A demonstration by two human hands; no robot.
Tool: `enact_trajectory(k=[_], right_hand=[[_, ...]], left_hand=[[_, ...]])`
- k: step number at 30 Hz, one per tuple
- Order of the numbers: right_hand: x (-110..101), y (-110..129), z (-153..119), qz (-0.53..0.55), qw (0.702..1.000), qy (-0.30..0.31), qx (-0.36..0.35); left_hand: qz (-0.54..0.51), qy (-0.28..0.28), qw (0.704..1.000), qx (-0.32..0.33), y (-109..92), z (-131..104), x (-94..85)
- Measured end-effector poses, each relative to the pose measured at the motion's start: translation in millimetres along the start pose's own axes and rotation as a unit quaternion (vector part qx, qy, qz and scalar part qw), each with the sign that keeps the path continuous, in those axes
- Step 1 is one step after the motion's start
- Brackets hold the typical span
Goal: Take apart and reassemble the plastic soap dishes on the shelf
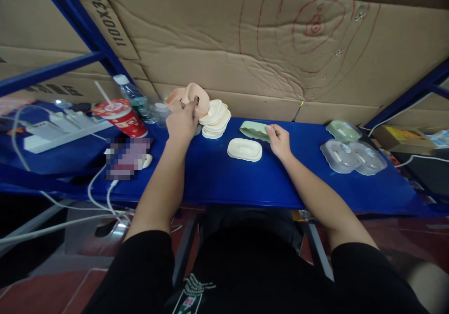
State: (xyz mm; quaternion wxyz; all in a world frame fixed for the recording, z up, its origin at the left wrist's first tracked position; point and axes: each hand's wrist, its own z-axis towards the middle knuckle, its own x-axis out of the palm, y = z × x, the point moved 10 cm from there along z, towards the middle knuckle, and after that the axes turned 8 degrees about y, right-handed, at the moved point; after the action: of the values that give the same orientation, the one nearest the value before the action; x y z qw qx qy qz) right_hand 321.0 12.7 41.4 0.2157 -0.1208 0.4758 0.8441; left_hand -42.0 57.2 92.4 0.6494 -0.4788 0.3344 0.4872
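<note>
While the head view looks down on the blue table [217, 178], the left hand [182, 122] pinches a pink soap-dish piece [194, 96] at the pink pile, just left of the cream stack [215, 117]. Right hand [278, 141], fingers curled, grips the green piece [254, 129] just right of the single cream dish [244, 149]. Step, as judged: picking parts to pair. Next move needs a clean lift off the pile. Count: one loose cream dish, two clear dishes [352, 157], one further green dish [343, 130]; stack counts unclear.

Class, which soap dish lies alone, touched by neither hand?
The cream soap dish flat on the blue shelf, between both hands; others are stacked, grouped or held.
</note>
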Motion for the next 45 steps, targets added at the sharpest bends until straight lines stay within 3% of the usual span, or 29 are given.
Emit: enact_trajectory(k=[7,14,21,27,31,37,40,43,45], right_hand=[[1,-2,0,0.002,1.0,-0.001,0.002],[2,-2,1,-0.002,1.0,0.002,0.004],[3,-1,1,-0.009,1.0,0.007,0.001],[4,-2,1,-0.013,1.0,0.006,0.004],[4,-2,1,-0.016,1.0,0.009,0.006],[4,-3,1,-0.018,1.0,0.01,0.007],[3,-2,1,-0.019,1.0,0.009,0.005],[3,-1,1,-0.019,1.0,0.009,0.004],[2,1,0,-0.015,1.0,0.007,0.004]], left_hand=[[-0.053,-0.07,0.996,0.008,8,-5,-7.8],[-0.08,-0.085,0.993,-0.001,13,-1,-5.4],[-0.154,-0.178,0.972,-0.002,40,3,-30.7],[-0.196,-0.17,0.966,-0.019,63,19,-19.9],[-0.213,-0.173,0.961,-0.035,67,21,-14.1],[-0.165,-0.157,0.973,-0.042,61,18,-18.1],[-0.125,-0.162,0.977,-0.054,53,8,-29.3],[-0.098,-0.179,0.978,-0.034,30,-9,-38.7],[-0.102,-0.165,0.981,0.018,2,-21,-32.7]])
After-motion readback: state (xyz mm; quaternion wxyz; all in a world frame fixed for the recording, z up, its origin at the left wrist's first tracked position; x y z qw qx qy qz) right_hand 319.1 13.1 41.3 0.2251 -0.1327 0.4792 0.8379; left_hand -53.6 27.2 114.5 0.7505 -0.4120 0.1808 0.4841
